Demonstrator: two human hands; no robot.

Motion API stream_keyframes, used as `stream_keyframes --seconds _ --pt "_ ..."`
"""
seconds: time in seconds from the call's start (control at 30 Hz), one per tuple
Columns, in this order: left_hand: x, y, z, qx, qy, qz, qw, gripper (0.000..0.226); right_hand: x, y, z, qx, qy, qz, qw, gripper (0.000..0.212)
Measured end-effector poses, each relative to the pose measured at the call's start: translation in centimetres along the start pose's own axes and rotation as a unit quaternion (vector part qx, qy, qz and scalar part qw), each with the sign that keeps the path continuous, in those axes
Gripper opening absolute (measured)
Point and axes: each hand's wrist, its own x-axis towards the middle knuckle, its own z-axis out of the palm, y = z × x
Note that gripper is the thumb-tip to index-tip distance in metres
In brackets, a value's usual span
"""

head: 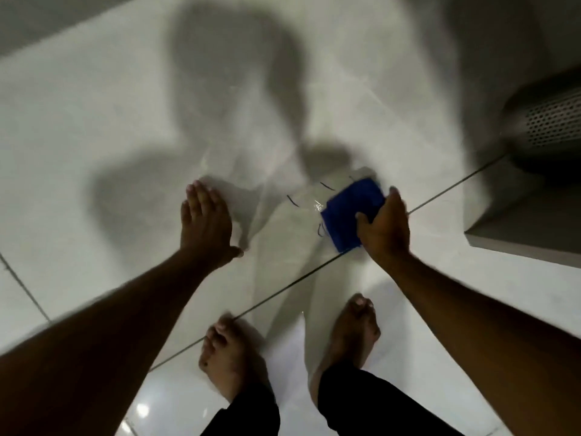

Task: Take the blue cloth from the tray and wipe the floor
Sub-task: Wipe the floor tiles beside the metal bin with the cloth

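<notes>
**Glossy tile, bare feet, wet streaks**

Blue cloth (353,212) sits pressed on the tile floor (94,127) under the gripping right hand (385,228). Left hand (206,225), left of the cloth, is open and flat. Leaning forward, feet just behind the cloth could slip.

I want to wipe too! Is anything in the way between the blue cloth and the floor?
Nothing visible. The right hand presses the blue cloth flat on the white tiled floor. The left hand is spread flat, apart from it.
</notes>
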Motion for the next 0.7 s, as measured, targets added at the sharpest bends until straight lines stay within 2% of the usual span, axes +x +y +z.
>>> stream_keyframes --seconds 0.03,0.1,0.17,0.2,0.33,0.4,0.43,0.5,0.57,0.6,0.63,0.67,0.7 --pt "0.2 -0.3 0.3 -0.004 -0.012 -0.008 1.000 0.145 -0.1 0.5 0.7 -0.041 0.039 -0.050 0.997 0.080" --pt "0.8 -1.0 0.8 -0.012 -0.023 -0.008 1.000 0.149 -1.1 0.4 3.0 -0.073 0.026 -0.105 0.991 0.076" --pt "0.7 -1.4 1.1 -0.019 -0.023 0.001 1.000 0.149 -1.9 0.8 5.9 -0.128 -0.032 -0.108 0.985 0.068" --pt "0.6 -1.5 1.2 -0.022 -0.020 0.003 1.000 0.149 -1.4 0.7 6.8 -0.149 -0.036 -0.100 0.983 0.066" --pt "1.1 -2.1 1.9 -0.032 -0.010 0.009 0.999 0.148 5.0 -4.0 7.9 -0.167 0.063 -0.073 0.981 0.062" --pt "1.2 -2.3 2.1 -0.038 -0.003 0.012 0.999 0.148 5.2 -6.4 9.0 -0.187 0.093 -0.135 0.969 0.063" --pt "1.2 -2.4 2.1 -0.039 0.000 0.014 0.999 0.148 3.5 -6.4 10.1 -0.214 0.085 -0.205 0.951 0.063" --pt "1.1 -2.4 1.8 -0.042 0.001 0.016 0.999 0.149 -1.5 -3.9 11.0 -0.289 -0.012 -0.381 0.878 0.068" --pt "0.7 -2.4 1.6 -0.043 0.002 0.013 0.999 0.149 -1.4 0.1 8.1 -0.358 -0.130 -0.555 0.739 0.068" --pt "0.6 -2.4 1.6 -0.041 0.010 0.015 0.999 0.149 1.3 1.6 6.2 -0.379 -0.126 -0.619 0.676 0.063" --pt "0.6 -2.4 1.6 -0.038 0.015 0.016 0.999 0.149 4.4 2.7 4.6 -0.406 -0.097 -0.639 0.646 0.057" --pt "0.7 -2.4 1.6 -0.038 0.014 0.016 0.999 0.148 7.3 3.5 3.4 -0.419 -0.054 -0.599 0.680 0.055" --pt "0.7 -2.4 1.6 -0.037 0.010 0.016 0.999 0.148 9.3 3.9 2.1 -0.401 -0.004 -0.497 0.770 0.058"
